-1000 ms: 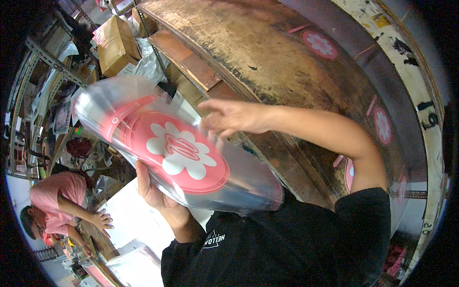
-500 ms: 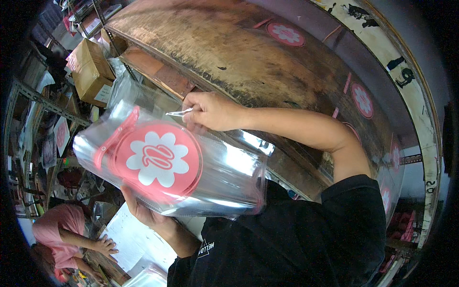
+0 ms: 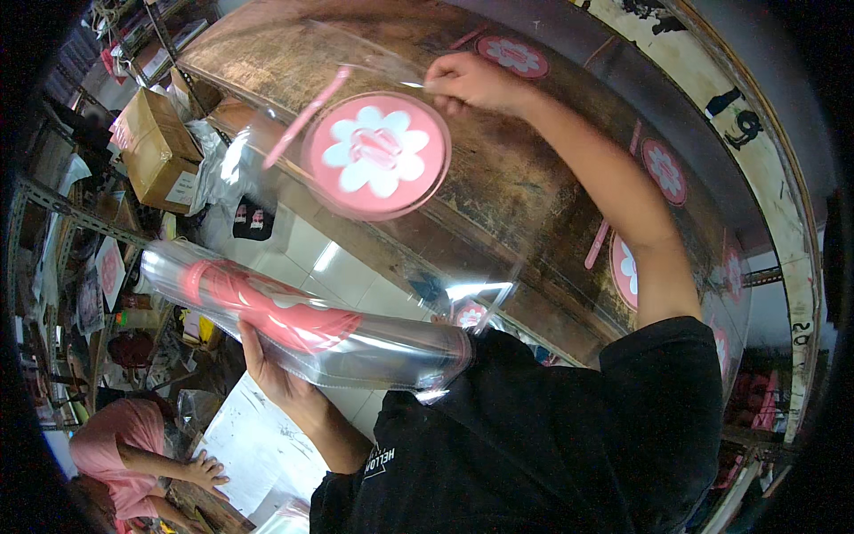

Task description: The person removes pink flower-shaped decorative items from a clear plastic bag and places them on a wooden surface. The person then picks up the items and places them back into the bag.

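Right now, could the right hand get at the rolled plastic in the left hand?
Probably yes, but not freely: the right hand has its fingers closed on the edge of a clear sheet, and that sheet, with its pink disc, spreads between it and the rolled plastic in this view.

Left-hand grip (image 3: 283, 384) on curled clear sheets (image 3: 276, 307) left of centre, right-hand grip (image 3: 431, 86) pinching a flower-printed clear sheet (image 3: 381, 156), upper centre, brown surface (image 3: 258, 40) behind, cardboard box (image 3: 153, 151), upper left
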Demonstrator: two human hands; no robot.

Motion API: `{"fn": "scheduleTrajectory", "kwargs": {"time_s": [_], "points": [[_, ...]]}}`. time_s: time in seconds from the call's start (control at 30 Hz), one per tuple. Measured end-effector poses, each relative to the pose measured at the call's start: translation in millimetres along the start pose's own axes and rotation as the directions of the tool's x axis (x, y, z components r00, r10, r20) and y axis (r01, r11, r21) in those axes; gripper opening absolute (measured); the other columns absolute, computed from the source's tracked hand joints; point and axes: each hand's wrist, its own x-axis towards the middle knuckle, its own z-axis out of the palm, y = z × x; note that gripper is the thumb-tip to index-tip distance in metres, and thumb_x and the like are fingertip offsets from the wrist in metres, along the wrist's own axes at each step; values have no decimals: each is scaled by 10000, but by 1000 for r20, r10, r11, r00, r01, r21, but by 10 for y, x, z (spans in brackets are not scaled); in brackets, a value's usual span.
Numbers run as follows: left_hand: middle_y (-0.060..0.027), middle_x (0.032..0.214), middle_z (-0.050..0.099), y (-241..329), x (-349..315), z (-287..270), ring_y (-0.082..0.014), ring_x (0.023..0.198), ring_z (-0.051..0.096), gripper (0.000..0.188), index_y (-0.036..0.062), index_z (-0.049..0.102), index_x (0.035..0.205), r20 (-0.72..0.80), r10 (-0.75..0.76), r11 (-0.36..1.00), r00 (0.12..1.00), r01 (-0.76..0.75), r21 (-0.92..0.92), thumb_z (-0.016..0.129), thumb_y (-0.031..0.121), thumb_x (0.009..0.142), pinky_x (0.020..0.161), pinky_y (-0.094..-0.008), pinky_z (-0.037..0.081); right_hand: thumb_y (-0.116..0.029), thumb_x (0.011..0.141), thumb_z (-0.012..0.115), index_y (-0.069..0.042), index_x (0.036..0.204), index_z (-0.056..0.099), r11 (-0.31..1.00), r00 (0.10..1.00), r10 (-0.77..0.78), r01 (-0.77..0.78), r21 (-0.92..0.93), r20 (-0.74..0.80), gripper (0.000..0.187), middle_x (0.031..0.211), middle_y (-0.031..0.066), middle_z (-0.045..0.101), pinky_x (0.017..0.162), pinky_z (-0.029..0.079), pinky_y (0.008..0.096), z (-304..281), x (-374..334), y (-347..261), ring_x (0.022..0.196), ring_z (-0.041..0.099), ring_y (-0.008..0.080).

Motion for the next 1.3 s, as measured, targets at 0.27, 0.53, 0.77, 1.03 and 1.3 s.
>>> {"fn": "scheduleTrajectory", "kwargs": {"time_s": [0.27, 0.53, 0.77, 1.03, 1.3], "points": [[-158, 1307, 482, 2, 34, -58, -276, 1189, 468, 404, 13, 430, 1299, -134, 33, 999, 990, -27, 46, 479, 204, 947, 1042, -472, 331, -197, 876, 610, -4, 849, 584, 961, 983, -46, -6, -278, -180, 197, 699, 22, 566, 578, 434, 289, -495, 186, 1139, 623, 515, 102], [-156, 1246, 541, 18, -29, -146, -253, 1129, 528, 363, -13, 472, 1253, -176, 29, 996, 984, -13, 90, 491, 172, 941, 995, -439, 398, -251, 812, 642, -35, 871, 613, 868, 923, -293, 148, -474, -248, 226, 735, 113, 631, 636, 454, 365, -500, 431, 1470, 676, 595, 214], [-164, 1266, 523, 21, -44, -167, -254, 1154, 512, 356, -19, 475, 1248, -203, 13, 1000, 979, -9, 20, 486, 167, 944, 1019, -448, 380, -270, 812, 658, -5, 1042, 583, 651, 864, -367, -27, -759, -346, 359, 952, 136, 599, 753, 469, 372, -451, 176, 1190, 881, 595, 270], [-171, 1281, 509, 48, -5, -290, -263, 1171, 498, 376, -21, 456, 1268, -205, 13, 999, 979, -6, 34, 482, 174, 947, 1033, -469, 361, -414, 880, 538, -33, 1273, 469, 639, 939, -314, 103, -762, -137, 552, 1340, 200, 391, 1060, 245, 495, 279, -730, 578, 1281, 335, 361], [-168, 1290, 502, 41, 111, -462, -261, 1167, 500, 385, -19, 447, 1277, -131, -57, 997, 990, 64, 50, 477, 177, 947, 1029, -475, 365, -554, 909, 379, -72, 1392, 314, 660, 988, -94, -31, -750, -123, 686, 1437, 203, 256, 1092, 154, 539, 522, -1061, 468, 1353, 201, 367]]}}
